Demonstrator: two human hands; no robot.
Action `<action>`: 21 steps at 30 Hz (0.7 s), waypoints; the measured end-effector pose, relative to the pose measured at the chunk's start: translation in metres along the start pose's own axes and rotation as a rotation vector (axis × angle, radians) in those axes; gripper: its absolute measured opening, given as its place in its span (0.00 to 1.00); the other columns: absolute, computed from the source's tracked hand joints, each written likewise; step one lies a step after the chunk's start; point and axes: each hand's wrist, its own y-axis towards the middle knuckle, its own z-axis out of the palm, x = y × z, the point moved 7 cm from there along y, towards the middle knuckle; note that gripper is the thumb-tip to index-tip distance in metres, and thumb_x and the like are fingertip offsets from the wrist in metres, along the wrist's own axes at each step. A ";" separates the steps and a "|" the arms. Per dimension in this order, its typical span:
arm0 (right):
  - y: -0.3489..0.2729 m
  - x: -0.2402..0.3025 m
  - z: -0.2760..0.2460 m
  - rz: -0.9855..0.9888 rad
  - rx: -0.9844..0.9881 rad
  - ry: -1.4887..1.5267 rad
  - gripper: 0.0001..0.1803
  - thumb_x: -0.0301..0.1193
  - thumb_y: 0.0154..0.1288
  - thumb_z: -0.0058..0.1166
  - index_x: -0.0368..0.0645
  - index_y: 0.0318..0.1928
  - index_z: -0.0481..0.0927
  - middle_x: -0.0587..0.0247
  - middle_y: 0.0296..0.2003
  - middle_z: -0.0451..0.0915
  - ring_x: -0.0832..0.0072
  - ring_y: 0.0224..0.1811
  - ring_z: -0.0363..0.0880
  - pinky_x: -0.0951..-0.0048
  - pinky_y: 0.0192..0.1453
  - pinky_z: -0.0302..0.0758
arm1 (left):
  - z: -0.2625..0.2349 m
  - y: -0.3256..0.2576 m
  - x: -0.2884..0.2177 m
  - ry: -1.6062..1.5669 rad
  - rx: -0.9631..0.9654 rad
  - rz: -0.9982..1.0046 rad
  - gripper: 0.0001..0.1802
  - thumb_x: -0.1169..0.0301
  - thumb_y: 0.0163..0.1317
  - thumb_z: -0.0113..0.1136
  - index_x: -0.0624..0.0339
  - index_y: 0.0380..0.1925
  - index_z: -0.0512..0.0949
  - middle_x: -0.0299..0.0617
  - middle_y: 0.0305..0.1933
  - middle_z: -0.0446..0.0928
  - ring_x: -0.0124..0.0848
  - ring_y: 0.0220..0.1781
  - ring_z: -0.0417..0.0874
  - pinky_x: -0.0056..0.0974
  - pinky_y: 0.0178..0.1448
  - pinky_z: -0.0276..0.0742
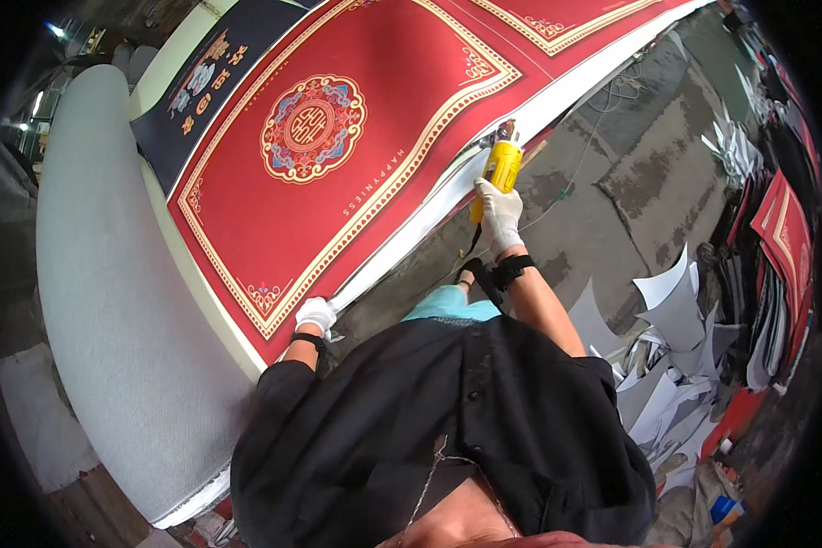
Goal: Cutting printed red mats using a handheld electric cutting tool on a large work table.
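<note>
A red printed mat sheet [374, 119] with gold borders and a round blue-and-gold medallion lies on the table. My right hand [500, 215], in a white glove, is closed around a yellow handheld power cutter [502, 166]. The tool's dark head meets the sheet's white edge strip [543, 114], on the side toward me. My left hand [316, 316], also gloved, is closed at the sheet's near left corner, beside the start of the white strip. Its fingertips are partly hidden.
A large grey roll [110, 274] stands along the left. Beyond the sheet lies a dark blue printed mat [196, 87]. White and grey offcuts [676, 356] pile up at right, beside stacked red mats [781, 237]. A thin cord [580, 164] trails over the worn floor.
</note>
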 end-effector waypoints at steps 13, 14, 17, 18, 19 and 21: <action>-0.030 -0.026 -0.018 0.073 0.130 -0.276 0.18 0.35 0.52 0.68 0.37 0.38 0.79 0.66 0.26 0.79 0.78 0.25 0.77 0.74 0.29 0.74 | -0.103 -0.047 -0.243 0.012 -0.430 0.620 0.26 0.51 0.49 0.68 0.57 0.41 0.77 0.48 0.43 0.77 0.44 0.48 0.80 0.49 0.49 0.78; -0.031 -0.023 -0.015 0.047 0.127 -0.277 0.18 0.35 0.52 0.68 0.37 0.38 0.79 0.66 0.26 0.79 0.78 0.25 0.77 0.74 0.29 0.74 | -0.109 -0.054 -0.256 0.012 -0.387 0.650 0.26 0.52 0.49 0.69 0.57 0.42 0.76 0.47 0.43 0.76 0.44 0.48 0.80 0.49 0.49 0.77; -0.037 -0.005 -0.011 0.085 0.128 -0.271 0.17 0.34 0.52 0.68 0.37 0.39 0.79 0.66 0.27 0.79 0.78 0.26 0.78 0.73 0.30 0.74 | -0.103 -0.048 -0.284 0.057 -0.559 0.747 0.27 0.56 0.49 0.70 0.55 0.46 0.73 0.47 0.44 0.75 0.44 0.47 0.79 0.49 0.46 0.77; -0.037 -0.001 -0.010 0.097 0.120 -0.244 0.17 0.34 0.52 0.68 0.37 0.39 0.79 0.65 0.27 0.79 0.78 0.26 0.78 0.73 0.30 0.74 | -0.099 -0.044 -0.288 0.055 -0.560 0.742 0.27 0.56 0.49 0.70 0.55 0.46 0.73 0.47 0.44 0.75 0.44 0.47 0.79 0.49 0.46 0.77; -0.033 -0.002 -0.011 0.122 0.126 -0.231 0.18 0.34 0.52 0.68 0.36 0.40 0.79 0.64 0.29 0.80 0.77 0.27 0.78 0.72 0.30 0.75 | -0.097 -0.042 -0.295 0.068 -0.562 0.727 0.28 0.56 0.49 0.71 0.55 0.47 0.72 0.47 0.44 0.74 0.44 0.47 0.79 0.49 0.45 0.77; -0.024 0.004 -0.015 0.099 0.143 -0.209 0.19 0.34 0.52 0.68 0.36 0.40 0.78 0.64 0.29 0.79 0.77 0.27 0.78 0.72 0.30 0.75 | -0.096 -0.039 -0.303 0.083 -0.584 0.715 0.26 0.59 0.52 0.67 0.54 0.48 0.69 0.48 0.42 0.74 0.45 0.45 0.79 0.50 0.43 0.77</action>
